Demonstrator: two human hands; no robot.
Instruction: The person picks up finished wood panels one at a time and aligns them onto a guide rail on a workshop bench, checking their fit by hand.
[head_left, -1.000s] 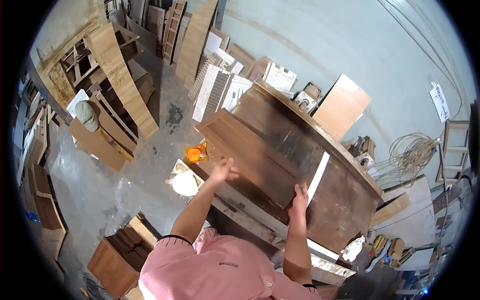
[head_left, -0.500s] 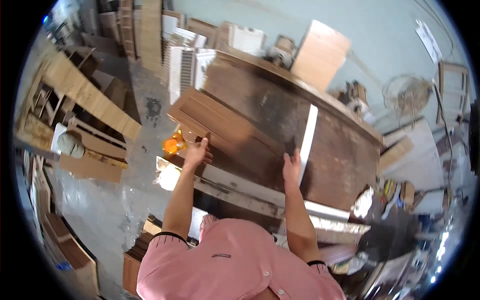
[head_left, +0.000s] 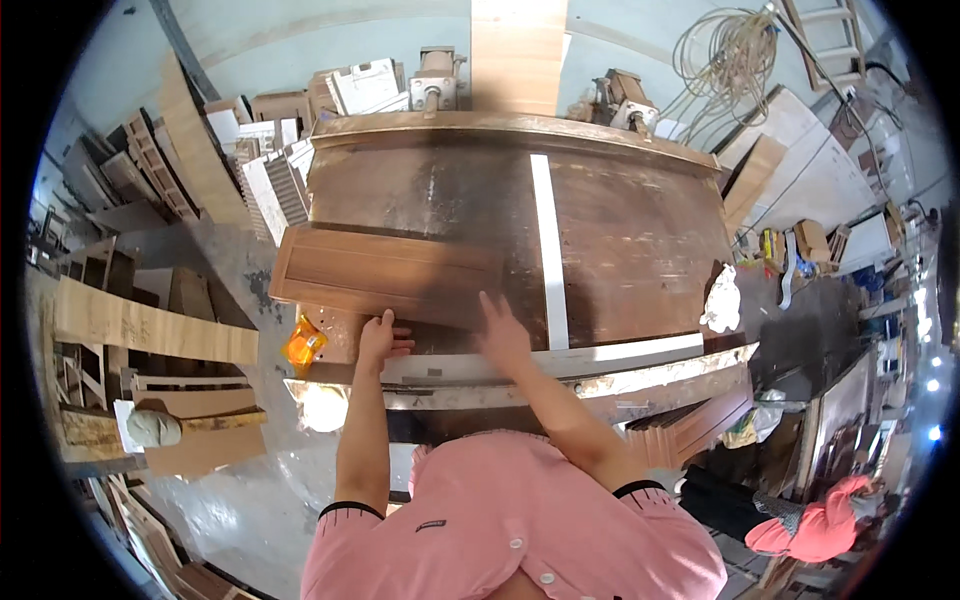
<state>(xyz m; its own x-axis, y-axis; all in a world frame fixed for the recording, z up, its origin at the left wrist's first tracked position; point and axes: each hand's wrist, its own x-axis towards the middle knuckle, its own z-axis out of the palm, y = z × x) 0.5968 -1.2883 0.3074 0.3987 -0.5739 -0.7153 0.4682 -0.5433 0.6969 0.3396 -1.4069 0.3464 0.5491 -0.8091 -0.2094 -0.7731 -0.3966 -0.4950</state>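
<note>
A cluttered workshop with a grey concrete floor surrounds a big dark brown worktable (head_left: 620, 230), its top scuffed and crossed by a white strip (head_left: 548, 250) that runs from far to near. On the left part of the table lies a flat wooden door panel (head_left: 385, 275) with a raised frame; its left end sticks out past the table's left edge. The left hand (head_left: 378, 335) rests at the panel's near edge, fingers curled loosely against the wood, touching rather than wrapping it. The right hand (head_left: 503, 335) lies flat on the panel's near right corner, fingers spread and pointing away from the person. Just left of the left hand, below the panel, sits an orange object (head_left: 303, 343). A crumpled white rag (head_left: 722, 300) lies at the table's right edge. Stacks of boards (head_left: 150, 325) fill the floor on the left, and a coil of cable (head_left: 735, 50) hangs on the far wall.
</note>
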